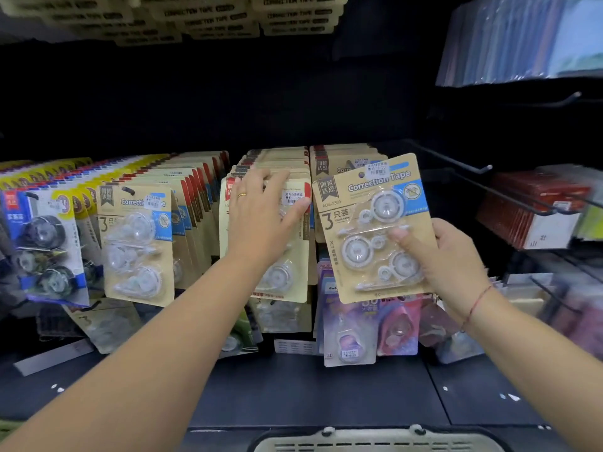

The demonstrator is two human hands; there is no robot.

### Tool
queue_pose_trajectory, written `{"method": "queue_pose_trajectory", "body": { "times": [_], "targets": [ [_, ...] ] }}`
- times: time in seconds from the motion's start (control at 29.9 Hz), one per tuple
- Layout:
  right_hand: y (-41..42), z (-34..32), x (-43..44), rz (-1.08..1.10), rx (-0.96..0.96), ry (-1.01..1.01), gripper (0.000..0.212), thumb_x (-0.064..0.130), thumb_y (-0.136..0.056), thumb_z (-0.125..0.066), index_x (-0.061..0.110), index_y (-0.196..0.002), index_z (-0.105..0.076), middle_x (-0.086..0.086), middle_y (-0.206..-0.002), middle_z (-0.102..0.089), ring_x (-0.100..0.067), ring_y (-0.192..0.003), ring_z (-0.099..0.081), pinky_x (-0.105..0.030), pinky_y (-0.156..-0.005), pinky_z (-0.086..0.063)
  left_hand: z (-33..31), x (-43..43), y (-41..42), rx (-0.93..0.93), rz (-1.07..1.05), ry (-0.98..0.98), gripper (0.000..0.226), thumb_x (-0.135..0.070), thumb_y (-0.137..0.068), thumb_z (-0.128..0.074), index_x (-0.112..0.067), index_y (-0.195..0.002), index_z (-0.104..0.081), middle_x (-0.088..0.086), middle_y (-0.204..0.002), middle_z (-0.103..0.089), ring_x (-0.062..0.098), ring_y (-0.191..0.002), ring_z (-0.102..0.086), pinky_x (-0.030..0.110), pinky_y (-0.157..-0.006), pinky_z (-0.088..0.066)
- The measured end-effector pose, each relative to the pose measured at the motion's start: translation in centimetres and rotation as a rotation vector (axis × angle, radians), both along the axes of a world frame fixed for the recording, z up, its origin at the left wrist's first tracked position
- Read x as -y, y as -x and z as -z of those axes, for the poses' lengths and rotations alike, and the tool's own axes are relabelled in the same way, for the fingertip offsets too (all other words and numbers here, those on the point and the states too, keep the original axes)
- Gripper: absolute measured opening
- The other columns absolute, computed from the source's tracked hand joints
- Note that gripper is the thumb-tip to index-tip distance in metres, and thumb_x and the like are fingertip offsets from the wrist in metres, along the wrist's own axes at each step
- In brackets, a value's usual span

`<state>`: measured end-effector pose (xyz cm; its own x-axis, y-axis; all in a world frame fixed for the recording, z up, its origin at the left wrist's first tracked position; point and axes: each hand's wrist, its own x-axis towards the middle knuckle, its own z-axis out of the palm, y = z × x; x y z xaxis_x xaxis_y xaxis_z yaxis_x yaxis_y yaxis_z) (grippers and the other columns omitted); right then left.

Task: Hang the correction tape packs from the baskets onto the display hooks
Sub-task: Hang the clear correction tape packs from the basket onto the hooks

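A dark shop display wall (pixel 228 102) carries hanging stock above a black shelf (pixel 310 393), with the rim of a pale plastic basket (pixel 375 442) at the bottom edge and bare black metal hooks (pixel 463 163) to the right. The right hand (pixel 447 256) grips a tan cardboard correction tape pack (pixel 368 203) by its lower right corner, thumb across the front, tilted slightly, just in front of the right-hand row. It has a blue band, the words "Correction Tape", a large "3" and a clear blister showing three round reels. The left hand (pixel 261 210), fingers spread, lies flat on the front tan pack of the middle row (pixel 293 288). Three rows of tan packs hang at this level, beside one row of blue-and-yellow packs (pixel 42 243) at far left.
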<state>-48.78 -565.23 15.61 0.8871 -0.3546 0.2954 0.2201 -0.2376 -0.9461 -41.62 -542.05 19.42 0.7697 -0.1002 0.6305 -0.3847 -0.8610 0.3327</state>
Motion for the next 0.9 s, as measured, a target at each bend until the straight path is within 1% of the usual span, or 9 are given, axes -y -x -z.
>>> {"method": "queue_pose_trajectory", "body": {
  "times": [0.17, 0.23, 0.33, 0.4, 0.47, 0.6, 0.73, 0.84, 0.9],
  "targets": [
    [-0.5, 1.5, -0.3, 0.062, -0.002, -0.011, 0.036, 0.044, -0.085, -0.070, 0.009, -0.084, -0.064, -0.019, -0.091, -0.068, -0.035, -0.081, -0.065, -0.054, -0.079, -0.054, 0.5, 0.1, -0.3, 0.033, 0.004, 0.017, 0.056, -0.050, -0.100, -0.051, -0.020, -0.148, -0.047, 0.009, -0.145, -0.042, 0.029, -0.139, -0.032, 0.045, -0.119, -0.024],
    [-1.5, 1.7, -0.7, 0.071, -0.008, -0.005, 0.035, 0.043, -0.087, -0.067, 0.008, -0.086, -0.064, -0.018, -0.090, -0.069, -0.031, -0.079, -0.064, -0.048, -0.074, -0.054, 0.8, 0.3, -0.3, 0.043, 0.003, 0.026, 0.055, -0.050, -0.101, -0.050, -0.020, -0.147, -0.048, 0.009, -0.146, -0.042, 0.028, -0.139, -0.031, 0.046, -0.120, -0.022],
    [-4.3, 1.8, -1.1, 0.089, -0.065, 0.081, 0.043, 0.043, -0.092, -0.060, 0.000, -0.094, -0.063, -0.016, -0.089, -0.067, -0.026, -0.077, -0.059, -0.032, -0.062, -0.043, 1.2, 0.4, -0.6, 0.071, 0.005, 0.040, 0.054, -0.049, -0.101, -0.051, -0.019, -0.145, -0.050, 0.011, -0.144, -0.043, 0.030, -0.138, -0.033, 0.048, -0.121, -0.020],
    [-6.6, 1.8, -1.2, 0.101, -0.116, 0.110, 0.051, 0.045, -0.093, -0.058, -0.005, -0.102, -0.061, -0.020, -0.099, -0.067, -0.034, -0.086, -0.063, -0.035, -0.069, -0.046, 1.4, 0.5, -0.7, 0.088, 0.014, 0.056, 0.053, -0.048, -0.101, -0.052, -0.017, -0.144, -0.051, 0.012, -0.141, -0.044, 0.031, -0.135, -0.035, 0.048, -0.119, -0.023],
    [-8.7, 2.1, -1.0, 0.116, -0.174, 0.132, 0.055, 0.049, -0.092, -0.056, -0.005, -0.104, -0.062, -0.019, -0.100, -0.068, -0.035, -0.092, -0.064, -0.041, -0.081, -0.051, 1.5, 0.4, -0.9, 0.091, 0.020, 0.064, 0.052, -0.048, -0.100, -0.053, -0.017, -0.143, -0.052, 0.013, -0.141, -0.044, 0.032, -0.134, -0.036, 0.048, -0.118, -0.024],
    [-11.8, 2.2, -0.6, 0.129, -0.289, 0.180, 0.057, 0.058, -0.088, -0.055, 0.002, -0.090, -0.064, -0.008, -0.082, -0.060, -0.027, -0.076, -0.055, -0.036, -0.070, -0.042, 1.8, 0.3, -1.0, 0.103, 0.032, 0.057, 0.053, -0.048, -0.100, -0.052, -0.016, -0.142, -0.052, 0.013, -0.141, -0.044, 0.032, -0.135, -0.036, 0.049, -0.120, -0.022],
    [-12.0, 2.0, -0.5, 0.073, -0.442, 0.209, 0.057, 0.065, -0.088, -0.050, 0.009, -0.099, -0.051, -0.011, -0.091, -0.052, -0.026, -0.080, -0.050, -0.033, -0.068, -0.037, 1.2, 0.4, -0.8, 0.068, 0.013, 0.052, 0.056, -0.050, -0.102, -0.048, -0.017, -0.147, -0.046, 0.014, -0.149, -0.038, 0.032, -0.145, -0.028, 0.048, -0.122, -0.018],
    [-9.1, 3.9, -0.5, 0.082, -0.351, 0.261, 0.047, 0.057, -0.091, -0.054, 0.014, -0.108, -0.045, -0.007, -0.105, -0.047, -0.022, -0.092, -0.047, -0.032, -0.078, -0.036, 1.9, 0.6, 0.2, 0.077, 0.031, 0.108, 0.061, -0.047, -0.104, -0.047, -0.015, -0.155, -0.035, 0.016, -0.161, -0.027, 0.032, -0.153, -0.016, 0.045, -0.124, -0.014],
    [-5.0, 6.3, -0.5, 0.079, -0.176, 0.255, 0.034, 0.046, -0.093, -0.058, 0.015, -0.105, -0.052, -0.005, -0.107, -0.055, -0.018, -0.093, -0.052, -0.032, -0.082, -0.042, 4.2, 0.6, 2.3, 0.147, 0.052, 0.224, 0.059, -0.042, -0.105, -0.047, -0.010, -0.154, -0.036, 0.018, -0.159, -0.031, 0.030, -0.151, -0.024, 0.036, -0.123, -0.017]
  ]
}}
